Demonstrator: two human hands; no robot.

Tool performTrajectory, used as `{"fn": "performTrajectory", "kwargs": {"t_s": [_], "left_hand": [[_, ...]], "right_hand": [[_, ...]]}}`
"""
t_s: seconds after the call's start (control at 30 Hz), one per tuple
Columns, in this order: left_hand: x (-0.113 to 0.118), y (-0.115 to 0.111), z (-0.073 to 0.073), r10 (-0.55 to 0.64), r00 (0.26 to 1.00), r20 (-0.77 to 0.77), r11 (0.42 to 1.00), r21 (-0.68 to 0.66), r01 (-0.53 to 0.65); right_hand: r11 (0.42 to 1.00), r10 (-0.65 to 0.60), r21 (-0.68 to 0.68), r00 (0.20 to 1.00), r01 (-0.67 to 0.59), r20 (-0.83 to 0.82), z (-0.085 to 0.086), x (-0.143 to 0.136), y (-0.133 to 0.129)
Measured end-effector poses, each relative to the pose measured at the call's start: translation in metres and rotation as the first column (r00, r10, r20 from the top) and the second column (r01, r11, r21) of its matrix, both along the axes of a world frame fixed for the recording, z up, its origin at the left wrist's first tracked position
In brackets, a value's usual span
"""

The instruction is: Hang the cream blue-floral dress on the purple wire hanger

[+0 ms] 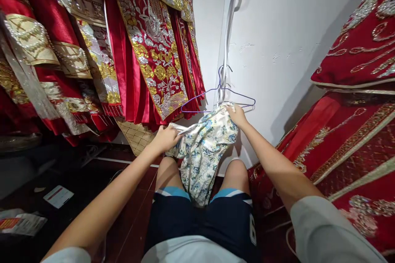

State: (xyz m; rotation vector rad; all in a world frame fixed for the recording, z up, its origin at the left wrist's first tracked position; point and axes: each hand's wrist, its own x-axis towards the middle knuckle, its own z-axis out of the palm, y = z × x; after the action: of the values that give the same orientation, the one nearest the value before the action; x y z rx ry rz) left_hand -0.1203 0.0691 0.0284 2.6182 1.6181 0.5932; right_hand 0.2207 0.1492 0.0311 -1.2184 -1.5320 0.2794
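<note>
A white garment with a blue and yellow floral print (pixel 200 156) hangs in loose folds between my knees. My left hand (pixel 167 136) is closed on its upper left edge. At the upper right edge, my right hand (pixel 237 116) pinches the cloth. The garment's top edge is stretched between both hands. Just behind and above it, a thin purple hanger (pixel 219 87) hangs against the wall, its lower bar partly hidden by the cloth. Whether the garment touches the hanger, I cannot tell.
Red embroidered costumes (pixel 154 45) with gold and silver sequins hang at the upper left. More beaded red garments (pixel 354 139) fill the right side. A white strap (pixel 227 28) runs down the white wall (pixel 277 20). A white card (pixel 58 196) lies at the lower left.
</note>
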Motion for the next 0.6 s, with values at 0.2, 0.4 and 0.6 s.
{"fn": "performTrajectory", "kwargs": {"t_s": [0.2, 0.4, 0.6], "left_hand": [[-0.004, 0.019, 0.004, -0.072, 0.977, 0.202, 0.997, 0.007, 0.072], [0.029, 0.036, 0.012, -0.142, 0.905, 0.4, 0.987, 0.129, 0.098], [0.029, 0.039, 0.03, -0.039, 0.96, 0.277, 0.946, 0.319, -0.053]], "right_hand": [[0.995, 0.032, -0.095, 0.998, -0.027, 0.053, -0.008, 0.02, -0.028], [0.995, 0.0, -0.102, 0.999, 0.005, 0.044, 0.004, 0.026, -0.069], [0.995, 0.013, -0.104, 0.998, -0.006, 0.069, 0.005, 0.01, -0.076]]}}
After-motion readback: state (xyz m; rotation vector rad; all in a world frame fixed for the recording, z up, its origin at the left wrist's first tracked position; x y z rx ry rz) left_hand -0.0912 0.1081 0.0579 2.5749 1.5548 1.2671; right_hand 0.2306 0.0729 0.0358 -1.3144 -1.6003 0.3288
